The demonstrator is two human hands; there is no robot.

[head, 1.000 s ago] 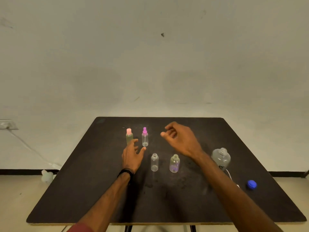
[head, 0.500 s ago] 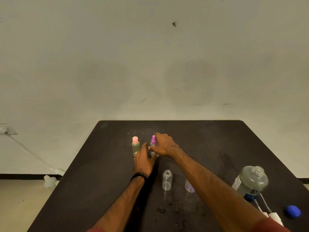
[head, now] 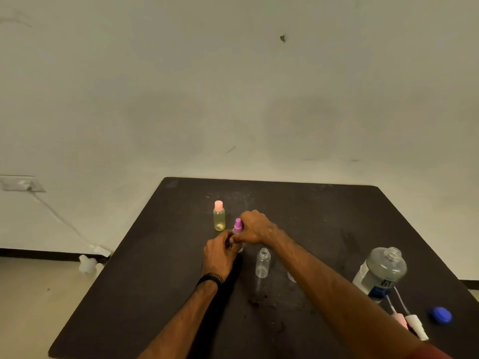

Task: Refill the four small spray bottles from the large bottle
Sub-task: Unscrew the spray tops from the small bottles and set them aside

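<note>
On the black table [head: 324, 218] both my hands meet at the small bottle with the purple spray top [head: 237, 226]. My left hand [head: 219, 255] grips its body from the near side and hides most of it. My right hand [head: 255, 226] curls around the purple top. Behind them stands a yellowish bottle with a pink cap [head: 219, 216]. An open clear small bottle [head: 262, 263] stands just right of my left hand. Another small bottle [head: 291, 277] is almost hidden behind my right forearm. The large clear bottle [head: 381, 273] stands uncapped at the right.
A blue cap [head: 442, 314] and two loose spray heads, pink [head: 399, 320] and white [head: 416, 327], lie near the table's right front. Dark wet spots [head: 256, 301] mark the table in front of the open bottle. A white object [head: 86, 264] and a cable lie on the floor at the left.
Both hands closed in on the purple-topped bottle: the left now grips its body, the right curls on its top. The view has shifted closer and left.
</note>
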